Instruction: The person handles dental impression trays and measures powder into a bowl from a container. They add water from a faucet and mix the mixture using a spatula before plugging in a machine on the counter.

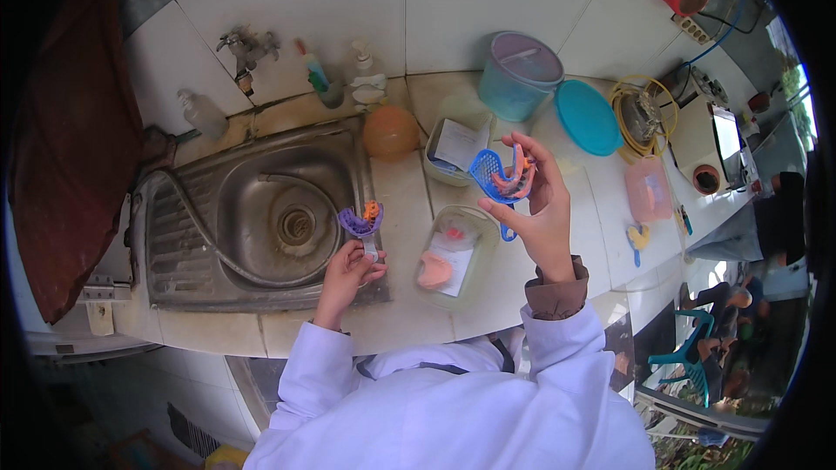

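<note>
Head view, 1 frame.

Left hand (348,268): lower centre, at the right edge of the steel sink (187,235); fingers closed around the handle of a purple impression tray (360,223) carrying a small orange lump, held upright over the sink rim.

Right hand (540,209): right of centre, raised above the tiled counter (409,322); fingertips pinch a blue impression tray (489,172) filled with pink-orange material, tilted on edge.

Between the hands: 1 clear container (455,257) holding a pink piece and paper.

Upper centre: orange ball (391,131), 1 teal tub (519,76), 1 teal lid (588,117). Upper left: tap (247,49) on the tiled wall.

Right: pink box (647,189), yellow coiled hose (643,113).
</note>
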Tool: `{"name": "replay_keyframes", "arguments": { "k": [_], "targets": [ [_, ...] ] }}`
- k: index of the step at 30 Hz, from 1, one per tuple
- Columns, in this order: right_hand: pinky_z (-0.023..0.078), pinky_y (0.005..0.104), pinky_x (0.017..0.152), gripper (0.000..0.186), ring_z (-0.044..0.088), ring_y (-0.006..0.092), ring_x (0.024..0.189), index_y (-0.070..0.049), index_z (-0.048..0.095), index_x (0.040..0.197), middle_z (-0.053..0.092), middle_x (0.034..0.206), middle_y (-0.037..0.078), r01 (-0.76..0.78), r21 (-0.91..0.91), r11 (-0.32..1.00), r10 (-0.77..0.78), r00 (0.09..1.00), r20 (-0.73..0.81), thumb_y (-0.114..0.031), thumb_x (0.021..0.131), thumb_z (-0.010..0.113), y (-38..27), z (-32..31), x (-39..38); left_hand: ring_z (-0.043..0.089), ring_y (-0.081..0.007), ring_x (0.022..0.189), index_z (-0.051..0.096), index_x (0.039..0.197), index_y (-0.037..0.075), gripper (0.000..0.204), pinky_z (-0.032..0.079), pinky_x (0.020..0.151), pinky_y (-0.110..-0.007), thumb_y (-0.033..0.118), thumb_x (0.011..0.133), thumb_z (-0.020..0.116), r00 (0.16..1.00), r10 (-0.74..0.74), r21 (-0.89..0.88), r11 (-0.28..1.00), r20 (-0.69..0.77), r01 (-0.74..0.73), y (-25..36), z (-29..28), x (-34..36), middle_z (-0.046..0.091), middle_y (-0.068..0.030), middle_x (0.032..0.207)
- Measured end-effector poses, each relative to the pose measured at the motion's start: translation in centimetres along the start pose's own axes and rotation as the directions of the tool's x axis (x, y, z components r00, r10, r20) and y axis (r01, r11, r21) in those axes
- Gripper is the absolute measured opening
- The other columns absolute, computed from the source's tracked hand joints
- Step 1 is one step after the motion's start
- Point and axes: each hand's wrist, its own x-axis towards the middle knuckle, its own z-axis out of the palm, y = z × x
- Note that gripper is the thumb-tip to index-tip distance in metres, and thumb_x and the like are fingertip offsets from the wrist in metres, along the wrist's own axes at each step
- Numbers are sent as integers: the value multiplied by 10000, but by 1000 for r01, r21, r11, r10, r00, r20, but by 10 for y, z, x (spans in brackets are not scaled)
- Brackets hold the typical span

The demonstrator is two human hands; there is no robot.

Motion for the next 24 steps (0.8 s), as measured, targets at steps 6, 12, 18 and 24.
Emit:
{"name": "replay_keyframes", "arguments": {
  "k": [6,12,18,24],
  "targets": [
    [478,333,970,674,538,200,1148,5,377,1373,462,1314,123,-351,389,852,436,887,-153,-19,802,735,34,4,-42,683,-226,882,477,1172,-74,261,587,786,-268,18,935,538,997,18,-10,1000,-70,-19,-12,9,32,518,-112,1066],
    [466,324,973,641,535,202,1153,7,379,1350,449,1311,119,-370,463,805,457,885,-88,-17,813,729,47,49,-88,686,-221,852,512,1146,-94,258,595,750,-260,-2,913,572,996,4,65,998,-88,2,-25,10,59,541,-109,1020],
    [459,318,947,646,542,196,1133,-5,423,1312,520,1242,147,-396,172,902,422,892,-163,-124,787,780,67,66,-105,677,-182,785,568,1034,-81,171,588,712,-248,-12,883,608,990,61,219,975,-124,-33,-37,10,67,599,-88,898],
    [439,343,948,647,557,235,1100,8,488,1248,579,1161,162,-387,-160,908,343,906,-248,-195,733,820,91,38,-96,647,-141,596,568,839,-42,125,505,504,-276,22,812,673,961,220,399,906,-166,-138,-37,23,65,620,-89,690]
  ]
}}
